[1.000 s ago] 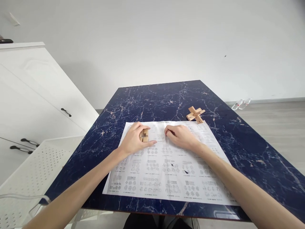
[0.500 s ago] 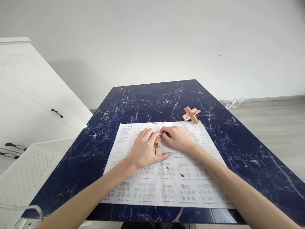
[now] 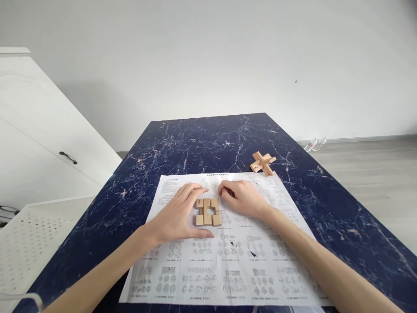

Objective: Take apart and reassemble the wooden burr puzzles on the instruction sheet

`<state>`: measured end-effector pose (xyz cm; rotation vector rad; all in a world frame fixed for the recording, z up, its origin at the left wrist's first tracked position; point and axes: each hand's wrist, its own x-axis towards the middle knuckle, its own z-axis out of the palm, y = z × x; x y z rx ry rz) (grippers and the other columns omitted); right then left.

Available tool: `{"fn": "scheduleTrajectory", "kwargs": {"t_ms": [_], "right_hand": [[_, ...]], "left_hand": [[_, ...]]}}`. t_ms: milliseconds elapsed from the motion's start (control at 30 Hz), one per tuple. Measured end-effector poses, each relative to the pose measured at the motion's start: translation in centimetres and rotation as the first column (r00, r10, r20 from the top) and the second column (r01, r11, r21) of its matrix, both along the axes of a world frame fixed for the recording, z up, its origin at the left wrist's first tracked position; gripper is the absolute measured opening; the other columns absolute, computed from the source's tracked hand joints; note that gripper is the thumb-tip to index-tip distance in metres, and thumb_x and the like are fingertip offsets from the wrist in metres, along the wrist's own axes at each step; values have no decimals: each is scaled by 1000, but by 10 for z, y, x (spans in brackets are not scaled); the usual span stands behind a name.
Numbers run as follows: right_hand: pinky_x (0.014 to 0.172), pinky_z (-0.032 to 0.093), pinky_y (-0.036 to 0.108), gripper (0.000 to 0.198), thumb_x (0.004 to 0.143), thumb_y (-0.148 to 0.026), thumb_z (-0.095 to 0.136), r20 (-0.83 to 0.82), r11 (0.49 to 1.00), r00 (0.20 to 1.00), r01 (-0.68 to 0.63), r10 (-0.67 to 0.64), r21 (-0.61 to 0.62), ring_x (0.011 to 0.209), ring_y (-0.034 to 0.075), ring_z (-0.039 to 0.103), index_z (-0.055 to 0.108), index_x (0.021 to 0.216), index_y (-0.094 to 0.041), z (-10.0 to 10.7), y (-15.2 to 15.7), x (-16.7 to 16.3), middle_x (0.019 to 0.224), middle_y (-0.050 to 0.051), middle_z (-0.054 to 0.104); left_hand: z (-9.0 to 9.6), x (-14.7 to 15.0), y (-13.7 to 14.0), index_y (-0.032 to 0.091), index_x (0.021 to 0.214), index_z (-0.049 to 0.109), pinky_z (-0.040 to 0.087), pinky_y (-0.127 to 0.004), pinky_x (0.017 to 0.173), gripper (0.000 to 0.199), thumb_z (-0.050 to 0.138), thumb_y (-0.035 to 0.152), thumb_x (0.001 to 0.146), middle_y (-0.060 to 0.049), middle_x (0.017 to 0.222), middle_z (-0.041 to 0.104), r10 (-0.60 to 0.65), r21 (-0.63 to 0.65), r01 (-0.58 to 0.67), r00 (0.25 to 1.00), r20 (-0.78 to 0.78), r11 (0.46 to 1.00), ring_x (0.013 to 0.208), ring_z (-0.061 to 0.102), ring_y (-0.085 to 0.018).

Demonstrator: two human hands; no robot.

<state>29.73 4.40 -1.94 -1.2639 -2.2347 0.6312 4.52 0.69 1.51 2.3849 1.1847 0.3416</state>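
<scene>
Three notched wooden burr puzzle pieces [image 3: 207, 219] lie side by side on the printed sheet [image 3: 234, 256]; one carries a dark mark at its far end. My left hand [image 3: 177, 213] is at their left side, thumb and fingers spread apart around the near and far ends, not closed on them. To the right, my right hand [image 3: 239, 195] rests on the sheet with its fingers curled in. Nothing shows in its dark hollow. Beyond it stands an interlocked wooden burr puzzle [image 3: 263, 164] with numbers on its ends, at the sheet's far right corner.
The sheet lies on a dark blue marbled table [image 3: 202, 143] and bears rows of small diagrams and a few torn spots. A white cabinet [image 3: 42, 130] and a perforated white surface [image 3: 48, 234] are at the left. Clear bottles [image 3: 315, 144] are on the floor at the right.
My left hand has moved left and opened away from the wooden pieces, which now show in full. My right hand remains curled, slightly farther from my left. The view has shifted a little.
</scene>
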Motion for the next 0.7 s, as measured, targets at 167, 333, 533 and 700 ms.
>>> {"fn": "scheduleTrajectory", "kwargs": {"t_ms": [167,333,533,700], "right_hand": [[60,35,30,23,95,-19,47,1,1000,1000,1,-1,1,55,14,52,69,92,-23,-1,-2,0,64,-3,67],[60,35,30,22,95,-21,47,6,1000,1000,13,-13,19,54,14,50,69,95,-23,-3,-4,-1,64,-2,65],[57,35,33,25,99,-22,44,2,996,1000,-19,19,84,51,14,46,69,100,-23,-4,-11,-2,65,0,65],[57,39,34,24,103,-24,44,-53,994,998,-20,26,107,54,15,48,67,106,-25,-5,-16,-3,67,1,65]], "left_hand": [[-7,-18,3,30,149,48,51,-59,113,90,80,78,79,-13,146,54,-1,-59,1,1000,5,998,136,55,-39],[-10,-22,3,28,134,58,54,-54,110,68,81,69,84,-10,138,59,19,-96,-10,996,91,995,129,60,-34],[-9,-33,1,36,140,55,55,-48,111,67,88,55,84,-4,141,60,133,-143,-100,960,247,985,128,62,-29],[-8,-31,-2,37,140,56,58,-48,106,63,88,43,86,-4,126,67,204,-184,-142,901,384,973,114,67,-27]]}}
